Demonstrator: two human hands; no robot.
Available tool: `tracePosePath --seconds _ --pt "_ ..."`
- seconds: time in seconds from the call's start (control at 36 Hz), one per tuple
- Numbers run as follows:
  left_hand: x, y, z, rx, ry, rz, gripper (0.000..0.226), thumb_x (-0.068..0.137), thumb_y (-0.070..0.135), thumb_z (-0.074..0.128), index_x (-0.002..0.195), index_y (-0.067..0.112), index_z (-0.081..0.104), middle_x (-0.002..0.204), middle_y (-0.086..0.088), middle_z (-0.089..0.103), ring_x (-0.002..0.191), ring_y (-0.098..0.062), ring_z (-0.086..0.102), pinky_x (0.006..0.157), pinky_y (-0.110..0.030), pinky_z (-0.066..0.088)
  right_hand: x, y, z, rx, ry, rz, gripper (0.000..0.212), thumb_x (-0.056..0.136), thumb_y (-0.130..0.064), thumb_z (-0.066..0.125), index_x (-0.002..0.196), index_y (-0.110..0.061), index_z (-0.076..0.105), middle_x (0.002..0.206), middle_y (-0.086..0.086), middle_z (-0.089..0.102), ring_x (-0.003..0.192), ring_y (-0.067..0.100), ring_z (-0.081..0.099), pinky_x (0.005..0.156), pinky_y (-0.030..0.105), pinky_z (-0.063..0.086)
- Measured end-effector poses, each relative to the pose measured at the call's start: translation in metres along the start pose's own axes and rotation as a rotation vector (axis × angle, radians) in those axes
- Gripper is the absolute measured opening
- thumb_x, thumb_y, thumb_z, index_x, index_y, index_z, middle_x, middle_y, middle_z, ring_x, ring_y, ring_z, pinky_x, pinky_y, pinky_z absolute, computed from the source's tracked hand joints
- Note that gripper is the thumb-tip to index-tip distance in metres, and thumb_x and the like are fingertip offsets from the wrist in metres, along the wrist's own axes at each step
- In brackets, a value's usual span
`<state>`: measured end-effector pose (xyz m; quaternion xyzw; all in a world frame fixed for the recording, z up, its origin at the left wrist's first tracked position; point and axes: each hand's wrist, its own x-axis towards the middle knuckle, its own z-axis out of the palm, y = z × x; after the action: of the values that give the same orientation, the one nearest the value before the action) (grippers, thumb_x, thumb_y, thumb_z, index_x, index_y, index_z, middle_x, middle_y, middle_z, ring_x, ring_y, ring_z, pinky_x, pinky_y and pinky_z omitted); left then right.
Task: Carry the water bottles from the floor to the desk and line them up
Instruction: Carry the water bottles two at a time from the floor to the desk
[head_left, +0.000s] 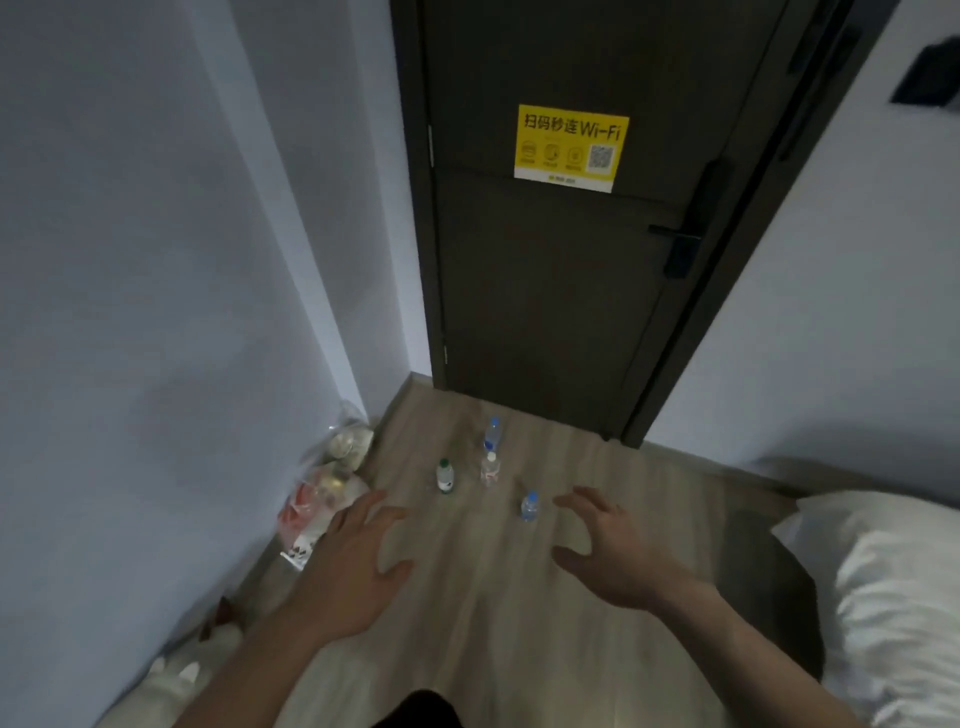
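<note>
- Water bottles: four stand upright on the wood floor (519, 597) before a dark door (545, 286): green-capped bottle (445, 475), tall blue-capped bottle (492, 434), white-capped bottle (490, 469), small blue-capped bottle (529, 505).
- Left hand (358, 566) and right hand (608, 551): fingers spread, holding nothing, reaching out above the floor.
- Plastic bags (322, 493) slump against the left wall; white pillow (893, 587) at right.

A dark door (561, 249) closes the far end of a narrow room, with a black handle (680, 244) on its right side and a yellow Wi-Fi sticker (570, 148) with a QR code near the top. Pale walls (156, 234) stand on both sides; a dark plate (927, 75), perhaps a switch, is fixed high on the right one. The floor (519, 597) is light wood planks. Plastic bags (332, 478) lie against the left wall. A white pillow (883, 587) shows at lower right. The light is dim.
</note>
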<state>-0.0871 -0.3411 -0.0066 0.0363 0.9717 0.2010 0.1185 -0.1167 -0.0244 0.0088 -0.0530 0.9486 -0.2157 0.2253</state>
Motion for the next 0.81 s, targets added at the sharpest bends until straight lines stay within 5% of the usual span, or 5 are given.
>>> tracePosePath --seconds 0.19,0.42,0.81 --pt "0.089 -0.008 -0.007 -0.002 -0.037 -0.095 0.061 0.092 0.054 0.058 0.147 0.041 0.034 0.162 0.01 0.016 0.148 -0.017 0.021 0.114 -0.029 0.027 0.106 0.007 -0.035 -0.016 -0.044 -0.042 0.068 0.096 -0.045 0.064 0.156 -0.031 0.035 0.168 -0.003 0.022 0.153 0.019 0.026 0.121 0.031 0.028" --pt "0.237 -0.053 0.002 -0.05 -0.132 -0.128 0.065 0.082 0.058 0.057 0.142 0.039 0.043 0.158 0.009 0.026 0.141 -0.018 0.033 0.112 -0.032 0.033 0.241 0.011 -0.066 -0.016 -0.084 -0.016 0.064 0.097 -0.039 0.063 0.154 -0.029 0.037 0.164 -0.004 0.026 0.151 0.016 0.027 0.117 0.022 0.023" --pt "0.488 -0.104 0.061 -0.034 -0.451 -0.195 0.068 0.084 0.046 0.054 0.147 0.026 0.039 0.151 0.003 0.032 0.132 -0.023 0.04 0.105 -0.033 0.042 0.48 0.034 -0.047 0.022 -0.293 0.148 0.063 0.097 -0.031 0.061 0.155 -0.025 0.036 0.156 -0.003 0.033 0.137 0.019 0.045 0.111 0.025 0.038"
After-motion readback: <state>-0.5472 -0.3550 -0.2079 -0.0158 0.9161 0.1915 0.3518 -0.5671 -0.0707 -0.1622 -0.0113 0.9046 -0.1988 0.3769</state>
